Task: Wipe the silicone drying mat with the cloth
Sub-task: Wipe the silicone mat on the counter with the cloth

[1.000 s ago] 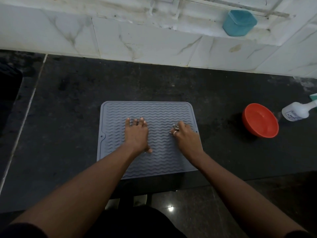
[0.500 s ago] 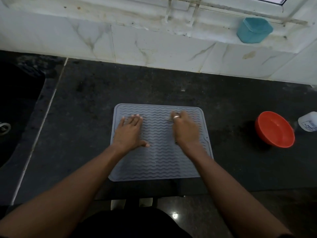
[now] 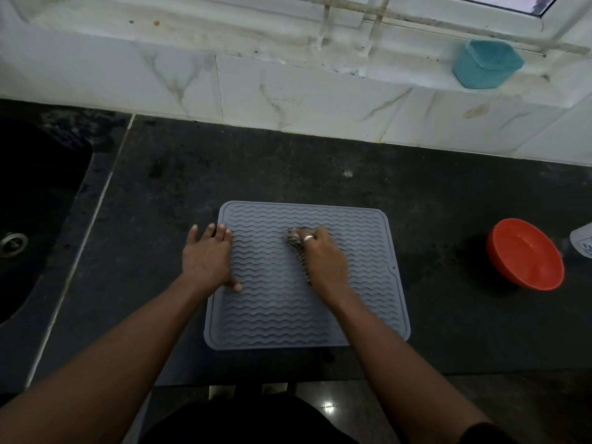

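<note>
A grey silicone drying mat point(image 3: 275, 318) with wavy ridges lies flat on the dark counter in front of me. My left hand point(image 3: 208, 259) rests flat on the mat's left edge, fingers spread, holding nothing. My right hand point(image 3: 322, 259) is near the mat's middle, closed on a small dark patterned cloth point(image 3: 296, 243) pressed against the ridges. Only a strip of the cloth shows along the hand's left side; the hand is blurred.
A red bowl point(image 3: 525, 254) sits on the counter to the right, with a white bottle point(image 3: 581, 240) at the frame's edge beyond it. A dark sink with a drain point(image 3: 12, 243) is on the left. A teal container point(image 3: 487, 64) stands on the window ledge.
My left hand has slid from the mat's middle to its left edge. My right hand has moved left towards the mat's centre with the cloth. The view has shifted left.
</note>
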